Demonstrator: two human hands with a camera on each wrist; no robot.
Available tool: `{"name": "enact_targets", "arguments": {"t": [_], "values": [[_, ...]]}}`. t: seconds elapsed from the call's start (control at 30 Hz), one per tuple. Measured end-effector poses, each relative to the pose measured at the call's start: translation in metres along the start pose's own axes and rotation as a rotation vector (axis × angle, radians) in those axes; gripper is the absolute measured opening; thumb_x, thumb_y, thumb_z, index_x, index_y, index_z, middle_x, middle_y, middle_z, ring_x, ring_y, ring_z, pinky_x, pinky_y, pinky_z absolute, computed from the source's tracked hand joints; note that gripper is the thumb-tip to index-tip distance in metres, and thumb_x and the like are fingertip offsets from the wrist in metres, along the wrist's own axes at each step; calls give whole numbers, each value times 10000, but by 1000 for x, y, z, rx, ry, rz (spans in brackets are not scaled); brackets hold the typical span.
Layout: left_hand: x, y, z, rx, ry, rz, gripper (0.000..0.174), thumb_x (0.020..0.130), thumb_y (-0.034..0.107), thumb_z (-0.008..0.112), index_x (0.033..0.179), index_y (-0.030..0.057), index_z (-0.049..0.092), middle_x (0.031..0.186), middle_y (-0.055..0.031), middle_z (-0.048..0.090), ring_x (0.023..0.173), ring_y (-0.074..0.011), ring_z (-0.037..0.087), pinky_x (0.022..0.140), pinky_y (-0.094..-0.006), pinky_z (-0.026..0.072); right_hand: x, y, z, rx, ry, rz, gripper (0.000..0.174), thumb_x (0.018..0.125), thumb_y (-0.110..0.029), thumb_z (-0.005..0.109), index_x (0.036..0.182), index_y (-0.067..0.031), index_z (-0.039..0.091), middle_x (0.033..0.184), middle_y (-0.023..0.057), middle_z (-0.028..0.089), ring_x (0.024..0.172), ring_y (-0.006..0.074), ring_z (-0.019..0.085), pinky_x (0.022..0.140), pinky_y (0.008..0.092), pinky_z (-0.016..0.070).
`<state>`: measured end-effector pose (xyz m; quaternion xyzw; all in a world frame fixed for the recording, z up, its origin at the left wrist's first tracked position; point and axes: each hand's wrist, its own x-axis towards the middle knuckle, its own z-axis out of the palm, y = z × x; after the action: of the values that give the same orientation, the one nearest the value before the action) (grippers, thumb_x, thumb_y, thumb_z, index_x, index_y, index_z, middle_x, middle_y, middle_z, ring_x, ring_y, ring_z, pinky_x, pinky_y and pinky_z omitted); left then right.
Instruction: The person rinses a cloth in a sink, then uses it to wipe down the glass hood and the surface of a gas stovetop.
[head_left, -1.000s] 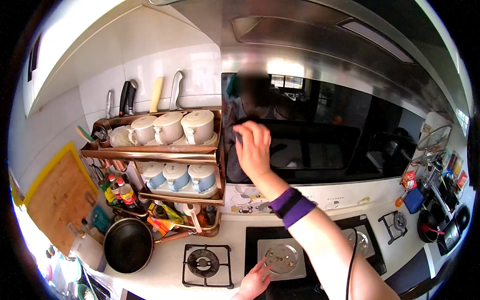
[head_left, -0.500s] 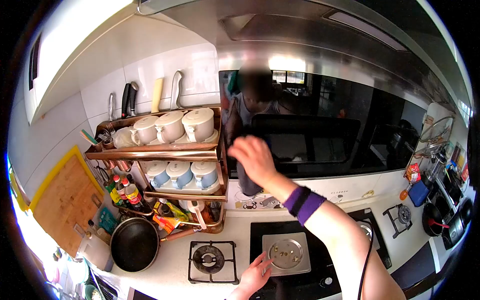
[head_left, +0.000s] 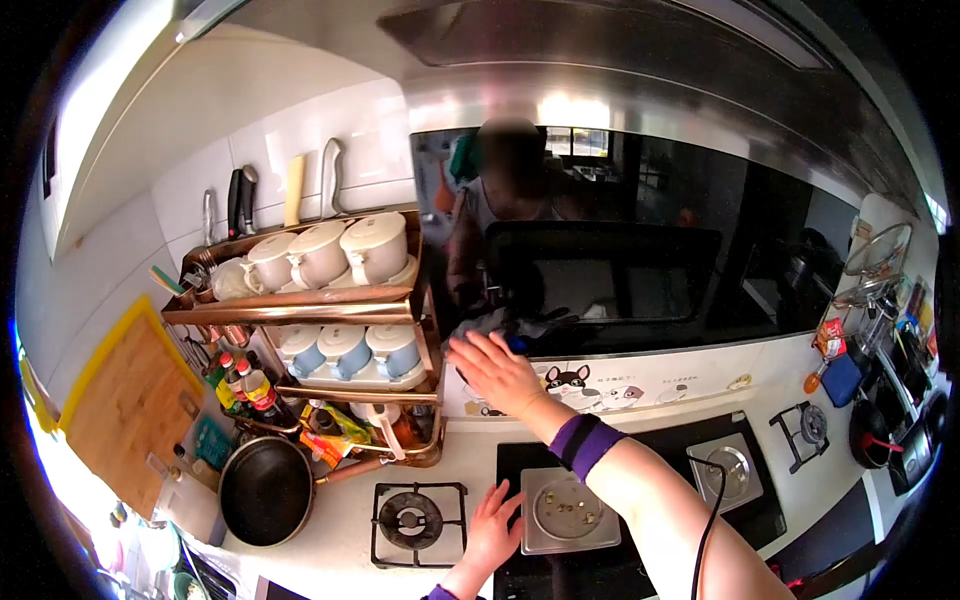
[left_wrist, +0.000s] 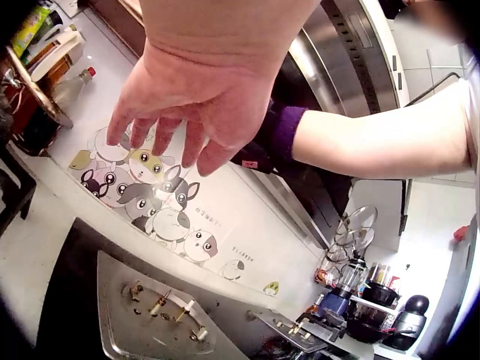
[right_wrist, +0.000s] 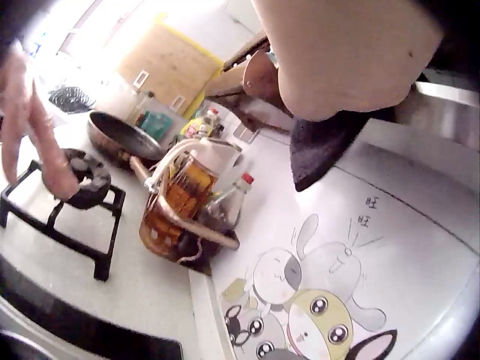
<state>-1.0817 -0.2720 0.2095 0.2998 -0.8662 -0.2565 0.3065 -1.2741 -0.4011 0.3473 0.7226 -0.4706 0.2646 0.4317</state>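
My right hand (head_left: 495,372), with a purple band (head_left: 590,442) at the wrist, lies low on the black glass panel (head_left: 620,270) with its fingers straight and pointing left. It presses a dark grey cloth (right_wrist: 322,150), whose corner pokes out below the hand in the right wrist view. The palm hides most of the cloth. Lower down, my left hand (head_left: 492,530) hovers with relaxed fingers at the left edge of a square metal burner tray (head_left: 570,547) on the black hob. The left wrist view shows this hand (left_wrist: 199,90) palm on, holding nothing.
A copper-coloured rack (head_left: 300,312) with lidded jars stands left of the panel. Below it are a black frying pan (head_left: 265,490) and a loose pan support (head_left: 420,525). Cartoon stickers (head_left: 590,388) line the white backsplash. A thin black cable (head_left: 705,530) crosses the right forearm.
My right hand has moved down the glass with the cloth, from mid-panel to its lower edge. The left hand has shifted slightly left, and the head view has tilted a little.
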Motion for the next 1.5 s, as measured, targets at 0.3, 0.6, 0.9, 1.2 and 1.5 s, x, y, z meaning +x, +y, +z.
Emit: {"name": "enact_targets", "arguments": {"t": [0.3,0.6,0.9,1.2,1.5], "values": [[75,22,-50,157,110,160,541,810,143,666,1328,82,520,1440,-204,416,1338,-426,369,1076,-512,344,-103,85,-41,-213,-146,7,557,820,-96,563,1325,-330,541,1376,-118,483,1278,149,425,963,277,427],[85,15,-70,270,84,206,613,808,143,664,1385,89,464,1502,-166,343,1385,-386,317,1118,-515,278,-116,97,-102,-158,-168,258,655,813,-13,564,1416,-240,442,1332,55,515,1251,269,467,1083,401,359],[157,78,-20,368,205,309,846,762,81,662,1494,32,239,1552,-215,210,1437,-404,195,1145,-532,200,-84,102,-68,-150,-89,-115,607,837,-100,525,1427,-211,434,1414,-22,465,1301,157,419,1073,346,383],[186,158,82,480,139,283,893,742,99,679,1502,36,215,1576,-222,115,1456,-409,121,1150,-542,164,-275,277,-178,-395,-150,-49,604,826,-82,536,1376,-331,502,1383,-100,481,1288,136,394,1052,305,396],[207,218,163,685,173,123,973,734,140,699,1520,29,138,1580,-246,43,1471,-400,44,1176,-516,93,-417,420,-271,-474,-24,42,674,793,-40,579,1345,-418,508,1381,-115,415,1267,118,407,985,252,447]]}}
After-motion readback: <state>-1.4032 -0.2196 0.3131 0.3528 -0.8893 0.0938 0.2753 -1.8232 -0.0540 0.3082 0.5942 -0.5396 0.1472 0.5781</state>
